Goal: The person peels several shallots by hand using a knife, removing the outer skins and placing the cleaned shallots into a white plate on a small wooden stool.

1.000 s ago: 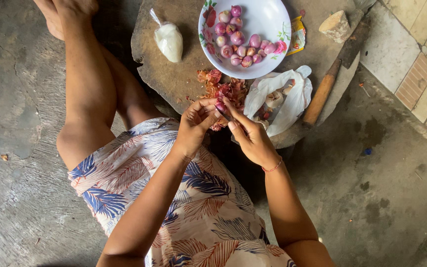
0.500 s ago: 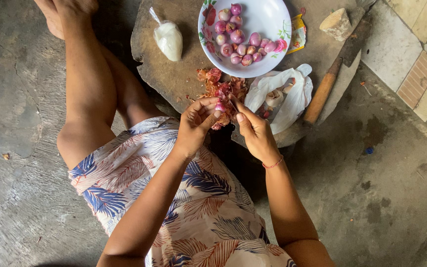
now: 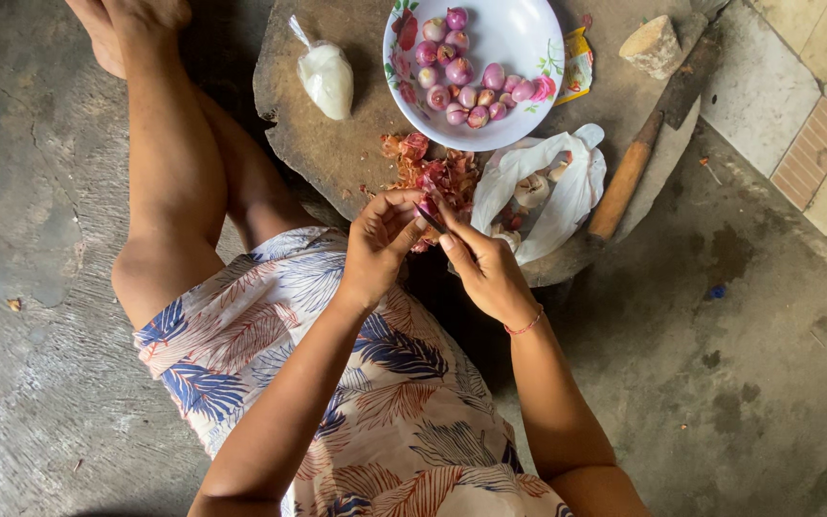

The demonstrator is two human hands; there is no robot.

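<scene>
Clear knotted bag [image 3: 326, 78]: white contents, near the stone slab's [image 3: 337, 153] left edge.
Yellow sachet [image 3: 577, 65]: small, flat, tucked beside the bowl's [image 3: 519, 29] right rim.
White plastic bag [image 3: 552, 187]: crumpled open, at the slab's near right edge.

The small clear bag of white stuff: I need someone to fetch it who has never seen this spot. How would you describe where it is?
Find the dark flat stone slab on the floor, bearing a white flowered bowl of peeled shallots. The bag lies left of that bowl, alone near the slab's left edge. Unlike the crumpled white bag below the bowl, it is small, knotted and plump.
</scene>
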